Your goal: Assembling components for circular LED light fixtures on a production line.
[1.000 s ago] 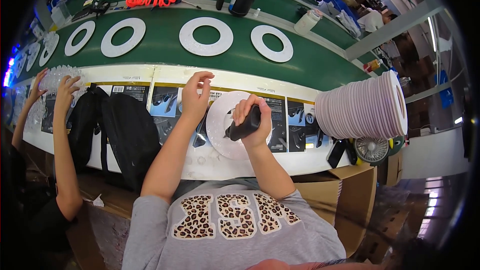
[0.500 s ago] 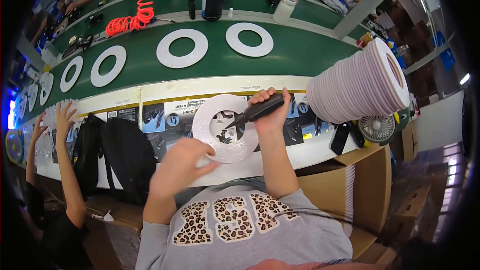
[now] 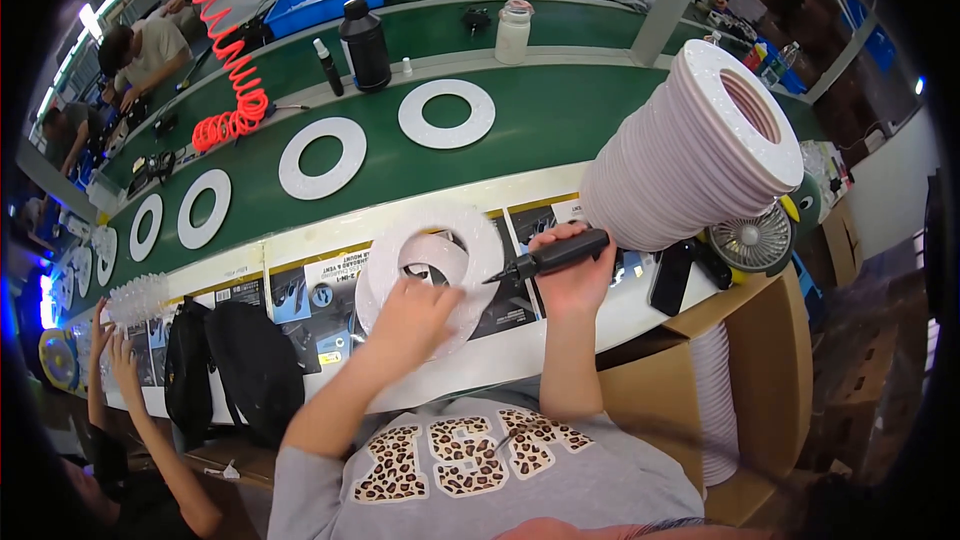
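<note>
My right hand [image 3: 577,275] is closed around a slim black bottle [image 3: 567,252] with a pointed nozzle, tip toward the left. Beside that tip a white flat ring [image 3: 484,240] overlaps another white ring [image 3: 363,285] on the bench. My left hand [image 3: 415,318] is over the rings' lower part and centre opening, its fingers blurred by motion. Whether it grips the upper ring or only touches it is unclear. To the right leans a tall stack of similar rings [image 3: 650,175].
Several white rings, one of them [image 3: 308,182] nearby, lie on the green belt [image 3: 380,110]. Black bags [image 3: 255,365] are left of me, near another person's hands [image 3: 122,365]. A phone [image 3: 672,278], small fan [image 3: 752,237] and open carton [image 3: 765,380] are at right.
My left hand has moved up and right over the rings. Two overlapping rings now show where one showed before. The bottle is still in my right hand, and the view has shifted.
</note>
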{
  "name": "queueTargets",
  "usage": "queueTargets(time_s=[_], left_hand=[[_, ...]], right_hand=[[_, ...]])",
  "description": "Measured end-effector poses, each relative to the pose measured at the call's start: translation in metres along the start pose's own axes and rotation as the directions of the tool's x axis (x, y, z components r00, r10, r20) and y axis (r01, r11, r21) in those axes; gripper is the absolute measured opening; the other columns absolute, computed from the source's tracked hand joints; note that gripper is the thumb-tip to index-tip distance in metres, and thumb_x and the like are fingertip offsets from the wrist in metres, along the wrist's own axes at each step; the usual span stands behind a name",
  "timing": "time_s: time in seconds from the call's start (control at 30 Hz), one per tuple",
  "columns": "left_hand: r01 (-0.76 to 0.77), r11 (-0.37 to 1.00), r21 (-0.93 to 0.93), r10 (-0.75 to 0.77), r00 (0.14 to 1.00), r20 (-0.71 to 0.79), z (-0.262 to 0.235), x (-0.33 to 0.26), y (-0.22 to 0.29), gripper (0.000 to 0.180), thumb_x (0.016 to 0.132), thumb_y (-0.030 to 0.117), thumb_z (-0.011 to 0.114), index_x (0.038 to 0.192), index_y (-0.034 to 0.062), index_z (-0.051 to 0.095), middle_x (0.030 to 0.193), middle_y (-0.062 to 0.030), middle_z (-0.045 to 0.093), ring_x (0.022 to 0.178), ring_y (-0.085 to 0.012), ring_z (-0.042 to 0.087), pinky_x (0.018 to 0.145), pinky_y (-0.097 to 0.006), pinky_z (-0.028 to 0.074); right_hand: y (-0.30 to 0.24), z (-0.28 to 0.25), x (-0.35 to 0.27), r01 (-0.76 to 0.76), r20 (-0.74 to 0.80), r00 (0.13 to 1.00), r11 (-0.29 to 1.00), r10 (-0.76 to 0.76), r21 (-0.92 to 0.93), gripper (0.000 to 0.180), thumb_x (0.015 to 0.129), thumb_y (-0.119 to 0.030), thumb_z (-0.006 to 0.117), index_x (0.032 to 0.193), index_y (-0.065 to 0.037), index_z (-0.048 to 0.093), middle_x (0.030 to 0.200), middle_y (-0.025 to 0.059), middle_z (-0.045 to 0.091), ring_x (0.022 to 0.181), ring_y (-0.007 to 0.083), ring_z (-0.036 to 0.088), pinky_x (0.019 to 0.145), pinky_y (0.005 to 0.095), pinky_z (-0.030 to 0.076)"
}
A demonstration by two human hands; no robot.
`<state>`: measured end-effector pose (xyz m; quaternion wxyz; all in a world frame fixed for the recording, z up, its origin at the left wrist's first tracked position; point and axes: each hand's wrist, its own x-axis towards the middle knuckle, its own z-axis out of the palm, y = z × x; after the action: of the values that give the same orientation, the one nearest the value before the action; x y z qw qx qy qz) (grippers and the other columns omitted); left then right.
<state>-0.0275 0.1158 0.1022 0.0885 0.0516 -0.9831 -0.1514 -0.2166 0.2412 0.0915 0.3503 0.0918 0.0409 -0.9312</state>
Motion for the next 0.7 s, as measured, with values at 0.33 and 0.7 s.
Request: queueTargets(time_s=[0.33, 0.7], left_hand=[[-0.167, 0.985, 0.045, 0.167, 0.986, -0.009, -0.004, 0.291, -0.052, 0.062, 0.073, 0.015, 0.072, 0.129, 0.0185, 0.043, 0.135, -0.0086, 0.045, 0.126, -0.0259, 0.04, 0.104, -0.055, 0.027], [-0.197, 0.922, -0.334, 0.089, 0.946, -0.311, -0.021, 0.199, -0.057, 0.033, 0.088, 0.019, 0.058, 0.118, 0.0066, 0.055, 0.122, -0.0145, 0.055, 0.116, -0.031, 0.049, 0.098, -0.037, 0.039]], right_hand=[[-0.028, 0.013, -0.035, 0.107, 0.03, 0.994, 0.993, -0.109, 0.048, 0.026, 0.087, -0.032, 0.054, 0.085, -0.007, 0.051, 0.079, 0.0033, 0.051, 0.077, 0.0164, 0.052, 0.078, 0.0329, 0.04], [-0.008, 0.009, -0.008, 0.09, -0.018, 0.995, 0.978, -0.095, -0.186, 0.029, 0.089, -0.037, 0.048, 0.083, -0.009, 0.05, 0.076, 0.0039, 0.049, 0.075, 0.018, 0.049, 0.077, 0.0343, 0.041]])
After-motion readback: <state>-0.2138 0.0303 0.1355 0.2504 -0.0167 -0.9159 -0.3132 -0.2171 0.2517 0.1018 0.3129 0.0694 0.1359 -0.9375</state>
